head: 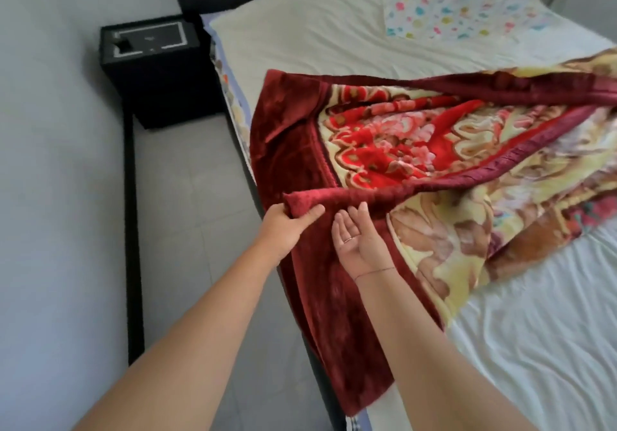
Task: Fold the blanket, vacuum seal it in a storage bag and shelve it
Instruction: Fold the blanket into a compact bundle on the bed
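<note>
1. Head view: your left hand (290, 227) pinches the rolled corner of the red blanket (384, 143); your right hand (359, 240) lies palm-up, fingers relaxed, just beside.
2. That blanket sprawls across the bed (317, 36), draping over its edge.
3. Beyond stands a black nightstand (157, 73); its white markings are unreadable.

Far side of blanket (400, 150) runs off right edge. Left hand (287, 227): fingers buried under rolled blanket corner. Patterned cloth (447, 3) cut by top edge. Markings on nightstand (157, 73) top too small to tell.
</note>
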